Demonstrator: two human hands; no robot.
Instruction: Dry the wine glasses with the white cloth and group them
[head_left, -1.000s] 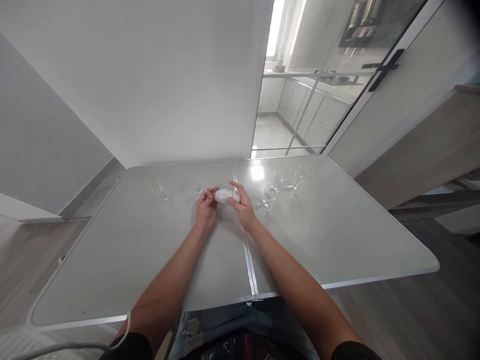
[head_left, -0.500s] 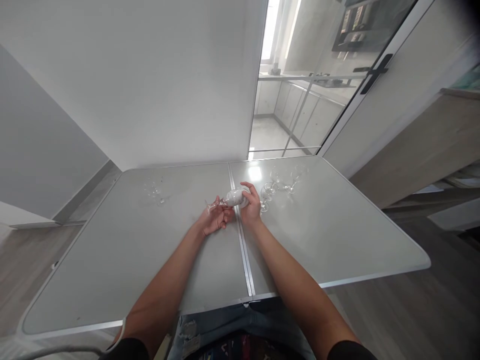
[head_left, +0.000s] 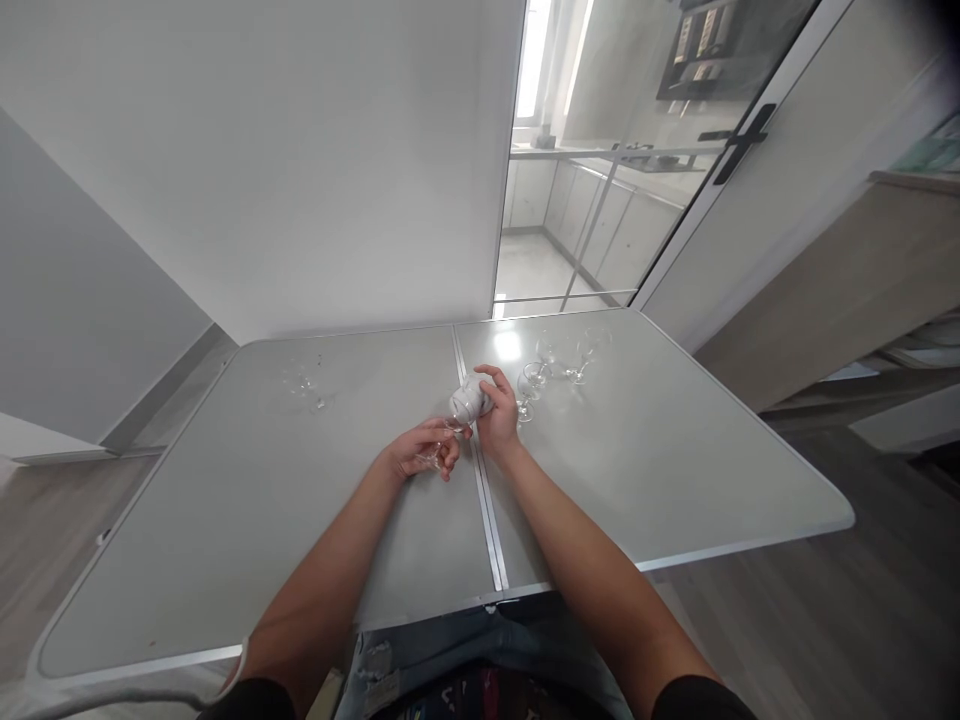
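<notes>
A clear stemmed glass (head_left: 459, 408) lies tilted between my hands, over the seam of the table. My left hand (head_left: 421, 447) is closed around its stem, with the foot showing near the fingers. My right hand (head_left: 498, 412) grips a white cloth (head_left: 475, 394) at the glass's bowl. The white shows at and through the bowl, and I cannot tell how much of the cloth is inside it. My right fingers partly hide the rim.
Several clear stemmed glasses (head_left: 534, 377) stand or lie beyond my right hand. More clear glassware (head_left: 301, 383) sits at the far left of the grey table (head_left: 247, 520). Behind the table are a white wall (head_left: 337, 180) and a glazed door (head_left: 577, 200).
The glass has tilted, its foot swinging down toward me. My left hand has turned and shifted slightly lower around the stem. My right hand stays at the bowl with the white cloth.
</notes>
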